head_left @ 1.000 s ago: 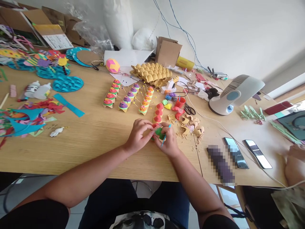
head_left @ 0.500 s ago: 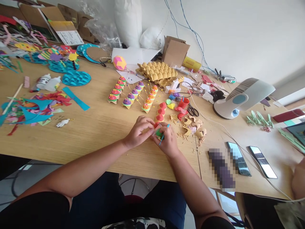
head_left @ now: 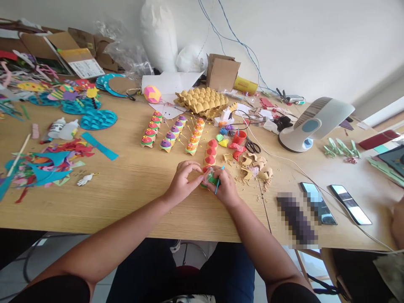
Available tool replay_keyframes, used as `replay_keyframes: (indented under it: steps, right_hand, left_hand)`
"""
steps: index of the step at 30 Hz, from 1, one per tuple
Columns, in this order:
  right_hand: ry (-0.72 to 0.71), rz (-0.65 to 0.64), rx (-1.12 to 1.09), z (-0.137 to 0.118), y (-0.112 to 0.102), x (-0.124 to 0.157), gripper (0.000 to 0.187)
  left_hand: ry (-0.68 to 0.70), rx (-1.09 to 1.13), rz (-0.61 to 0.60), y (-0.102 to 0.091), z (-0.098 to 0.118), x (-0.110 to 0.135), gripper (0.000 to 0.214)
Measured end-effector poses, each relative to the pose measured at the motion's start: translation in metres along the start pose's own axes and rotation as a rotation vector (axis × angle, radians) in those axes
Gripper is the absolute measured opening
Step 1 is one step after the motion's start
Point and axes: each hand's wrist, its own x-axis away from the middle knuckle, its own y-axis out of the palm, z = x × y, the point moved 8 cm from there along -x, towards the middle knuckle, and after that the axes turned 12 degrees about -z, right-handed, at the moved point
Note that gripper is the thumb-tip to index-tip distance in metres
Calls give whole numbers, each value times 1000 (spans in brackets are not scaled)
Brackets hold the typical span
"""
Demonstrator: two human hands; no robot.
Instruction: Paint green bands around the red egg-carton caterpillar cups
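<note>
Close to the table's front edge my two hands meet over the near end of an egg carton strip with red bumps [head_left: 211,152]. My left hand [head_left: 184,183] pinches the edge of a small clear plastic wrapper [head_left: 208,174] with green stuff showing in it. A thin blue stick [head_left: 217,181] is gripped in the fingers of my right hand [head_left: 227,188], which also touches the wrapper. Beyond stand three decorated carton strips: a red one [head_left: 152,128], a purple one [head_left: 173,134] and an orange one [head_left: 195,136], with pins stuck around the latter two.
Right of the strip are a red cup [head_left: 239,137], black scissors [head_left: 252,145] and torn carton pieces [head_left: 257,166]. A fan [head_left: 315,124] and two phones [head_left: 350,204] stand farther right. Coloured scraps [head_left: 50,162] lie left; egg trays [head_left: 202,101] sit behind. Another person's arm [head_left: 398,223] shows at the right edge.
The view has shifted slightly. My hands stay together at the strip's near end; the wrapper now shows more clearly between them, and the blue stick is held more upright.
</note>
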Motion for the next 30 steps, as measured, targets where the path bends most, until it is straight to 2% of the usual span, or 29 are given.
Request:
replay_keyframes:
  steps: [3, 6, 8, 11, 16, 22, 30]
  right_hand:
    - [-10, 14, 9, 2, -1, 1, 35]
    - [17, 44, 24, 6, -5, 2, 34]
    - [46, 71, 11, 9, -10, 3, 32]
    - [60, 111, -17, 11, -17, 4, 29]
    - [19, 109, 4, 5, -18, 5, 29]
    - [25, 79, 23, 5, -14, 6, 26]
    - [14, 71, -1, 2, -14, 7, 28]
  left_hand:
    - [71, -120, -18, -4, 16, -3, 6]
    - [151, -187, -88, 1, 29, -13, 16]
    - [165, -181, -92, 5, 33, -20, 19]
    - [170, -139, -88, 14, 32, -27, 24]
    - [308, -180, -83, 24, 30, -18, 34]
    - [346, -265, -62, 28, 24, -10, 24]
    - [448, -230, -27, 23, 29, -8, 15]
